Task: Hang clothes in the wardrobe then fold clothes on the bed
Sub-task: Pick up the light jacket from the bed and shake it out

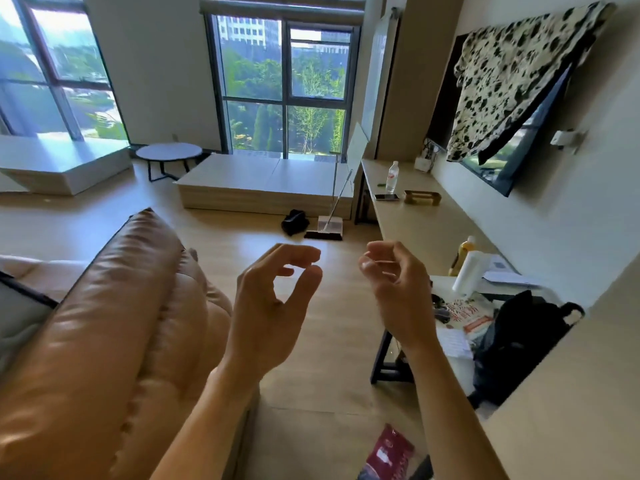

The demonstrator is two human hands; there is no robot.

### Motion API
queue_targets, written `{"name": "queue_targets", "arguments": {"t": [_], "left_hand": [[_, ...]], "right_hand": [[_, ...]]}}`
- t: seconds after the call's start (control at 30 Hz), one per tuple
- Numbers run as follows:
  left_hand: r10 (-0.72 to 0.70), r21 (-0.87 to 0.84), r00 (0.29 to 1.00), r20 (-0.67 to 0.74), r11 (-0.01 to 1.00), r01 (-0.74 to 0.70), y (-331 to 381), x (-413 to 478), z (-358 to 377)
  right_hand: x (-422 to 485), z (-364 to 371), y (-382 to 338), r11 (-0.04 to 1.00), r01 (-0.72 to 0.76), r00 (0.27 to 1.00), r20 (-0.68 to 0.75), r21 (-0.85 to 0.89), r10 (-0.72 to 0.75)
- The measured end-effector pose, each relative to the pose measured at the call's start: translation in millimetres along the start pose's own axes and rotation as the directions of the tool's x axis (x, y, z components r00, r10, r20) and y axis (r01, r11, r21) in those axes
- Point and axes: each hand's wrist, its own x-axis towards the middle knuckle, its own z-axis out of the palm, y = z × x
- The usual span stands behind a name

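A cream garment with black blotches (pixel 509 88) hangs draped over the top of the wall-mounted television (pixel 519 168) at the upper right. My left hand (pixel 273 306) and my right hand (pixel 398 292) are raised side by side in mid-air in front of me, above the floor. Both have loosely curled fingers and hold nothing. No wardrobe or bed shows in this view.
A tan leather sofa (pixel 114 334) fills the left. A long wall shelf (pixel 426 216) on the right carries a water bottle (pixel 392 176), a phone and a small tray. Below it a desk holds a black backpack (pixel 519 341), bottles and books. A broom (pixel 329 223) stands by the window platform.
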Motion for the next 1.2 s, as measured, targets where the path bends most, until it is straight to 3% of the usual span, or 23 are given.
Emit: {"name": "queue_targets", "arguments": {"t": [0.33, 0.73, 1.0, 1.2], "left_hand": [[-0.052, -0.09, 0.999, -0.008, 0.995, 0.051, -138, 141, 54], [-0.075, 0.006, 0.997, -0.022, 0.997, 0.075, -296, 356, 88], [-0.065, 0.013, 0.983, -0.171, 0.998, 0.068, -416, 493, 132], [-0.048, 0.152, 0.98, -0.194, 0.985, 0.078, -480, 601, 140]], "right_hand": [[181, 101, 75, 0.997, -0.041, 0.999, 0.0, 0.07, 0.042], [423, 229, 119, 0.995, -0.025, 0.994, 0.106, 0.1, 0.014], [606, 308, 195, 0.979, -0.027, 0.985, 0.171, 0.204, -0.009], [745, 370, 215, 0.979, 0.037, 0.957, 0.276, 0.2, -0.093]]}}
